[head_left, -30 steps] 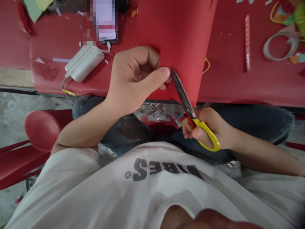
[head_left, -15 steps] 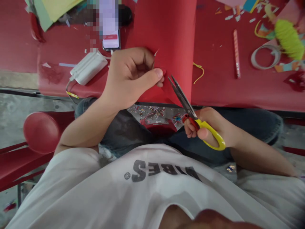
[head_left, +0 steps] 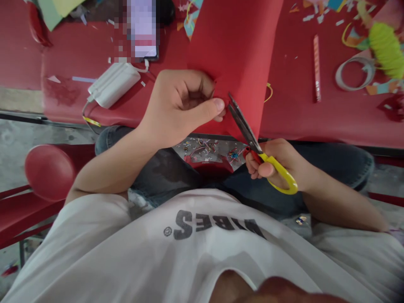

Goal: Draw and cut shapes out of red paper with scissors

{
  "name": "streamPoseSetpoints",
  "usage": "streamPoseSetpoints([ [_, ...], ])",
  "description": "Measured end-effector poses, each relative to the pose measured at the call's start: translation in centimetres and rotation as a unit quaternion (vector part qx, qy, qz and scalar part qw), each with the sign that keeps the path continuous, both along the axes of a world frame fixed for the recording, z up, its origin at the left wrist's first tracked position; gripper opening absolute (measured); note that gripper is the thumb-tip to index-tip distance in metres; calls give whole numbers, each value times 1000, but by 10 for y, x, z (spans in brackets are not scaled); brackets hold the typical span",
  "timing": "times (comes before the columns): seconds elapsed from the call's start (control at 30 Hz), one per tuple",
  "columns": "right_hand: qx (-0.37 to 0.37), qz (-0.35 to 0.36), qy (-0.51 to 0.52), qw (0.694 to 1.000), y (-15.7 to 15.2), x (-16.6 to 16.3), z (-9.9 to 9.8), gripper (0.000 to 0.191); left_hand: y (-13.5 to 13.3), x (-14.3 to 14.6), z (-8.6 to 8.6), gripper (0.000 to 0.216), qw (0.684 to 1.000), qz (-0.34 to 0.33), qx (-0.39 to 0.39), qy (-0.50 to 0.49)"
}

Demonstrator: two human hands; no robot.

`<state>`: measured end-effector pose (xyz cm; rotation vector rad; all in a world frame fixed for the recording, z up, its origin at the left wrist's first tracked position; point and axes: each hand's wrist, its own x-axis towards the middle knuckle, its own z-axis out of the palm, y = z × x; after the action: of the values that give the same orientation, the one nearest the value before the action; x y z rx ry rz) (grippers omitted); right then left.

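Note:
A large sheet of red paper (head_left: 240, 50) reaches from the far edge of the view down to the table's near edge. My left hand (head_left: 186, 107) pinches its left side between thumb and fingers. In my right hand (head_left: 274, 162) is a pair of scissors (head_left: 246, 126) with yellow and red handles, thumb and fingers through the loops. The blades look almost closed and point up and left. Their tips lie over the paper just right of my left thumb; whether they touch it I cannot tell.
On the red table (head_left: 293, 113) lie a white power bank (head_left: 115, 84), a phone (head_left: 143, 38), a tape roll (head_left: 355, 73), a pink striped pencil-like stick (head_left: 317, 67) and yellow-green yarn (head_left: 386, 48). Paper scraps litter the back right. A red chair (head_left: 50, 172) stands at left.
The red paper has tilted, its far end swinging right. My left hand has shifted slightly right with it. The scissors' tips have moved a little right and up, and the blades look closer together.

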<state>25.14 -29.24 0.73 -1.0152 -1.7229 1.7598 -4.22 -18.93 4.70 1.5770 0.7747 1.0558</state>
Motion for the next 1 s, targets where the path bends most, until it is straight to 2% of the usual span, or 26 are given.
streamPoseSetpoints([
  [0.13,0,-1,-10,1000,4,-2,6,78,0,0,2,22,1000,-4,12,6],
  [0.33,42,5,-25,999,8,-6,16,80,-3,-2,4,27,999,-9,-9,33],
  [0.6,54,10,-22,998,8,-6,14,79,-5,-5,4,29,996,-5,-24,86],
  [0.77,70,11,-24,997,9,-6,14,77,-6,-5,10,28,993,-7,-28,111],
  [0.87,68,6,-27,997,9,-7,14,78,-6,-4,10,28,994,-6,-27,105],
  [1.0,80,9,-27,996,9,-8,15,77,-4,-3,2,30,999,-7,-26,41],
])
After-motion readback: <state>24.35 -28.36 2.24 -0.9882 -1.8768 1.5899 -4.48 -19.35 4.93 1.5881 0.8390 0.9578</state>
